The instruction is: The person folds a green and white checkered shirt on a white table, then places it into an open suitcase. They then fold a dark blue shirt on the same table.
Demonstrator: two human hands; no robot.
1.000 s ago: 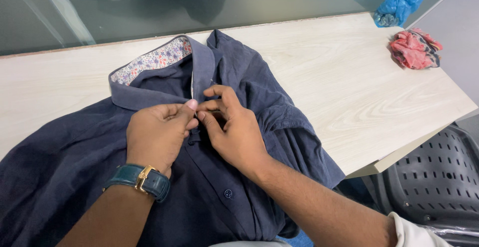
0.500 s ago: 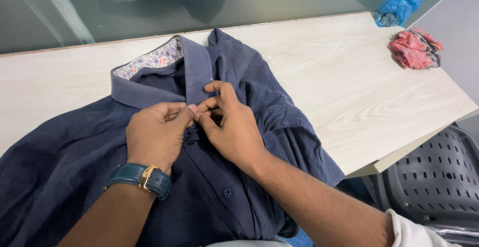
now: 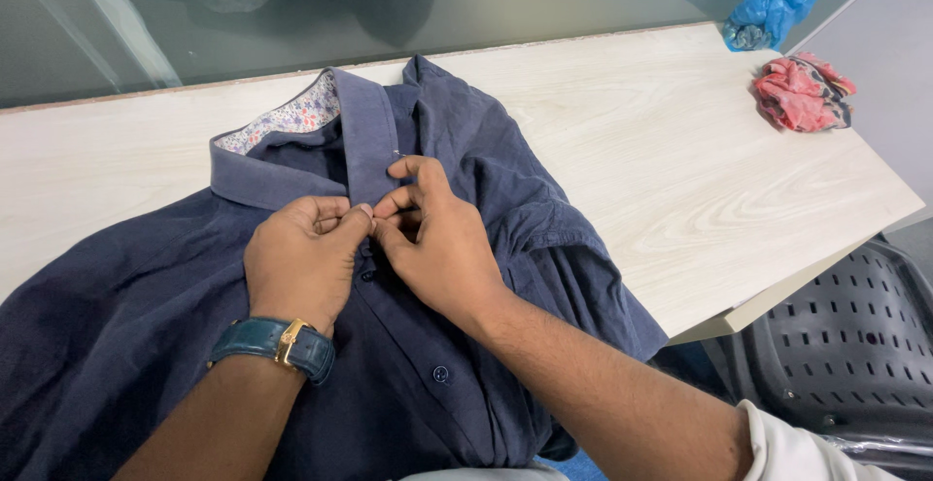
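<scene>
A dark blue buttoned shirt [image 3: 126, 316] lies front-up on a pale wooden table [image 3: 680, 170]. Its collar [image 3: 292, 126] has a flowered lining and points away from me. My left hand [image 3: 301, 262], with a teal-strapped watch on the wrist, pinches the shirt's front placket just below the collar. My right hand [image 3: 437, 243] meets it from the right and pinches the same spot, fingertips touching. A small dark button [image 3: 440, 374] shows lower on the placket.
A crumpled red and pink cloth [image 3: 802, 92] lies at the table's far right. A blue plastic bag [image 3: 768, 5] sits at the back right corner. A dark perforated plastic chair [image 3: 846, 355] stands below the table's right edge. Glass runs behind.
The collar has shifted slightly left and closed up. Both hands stay pinched together at the placket, moved a little up and left.
</scene>
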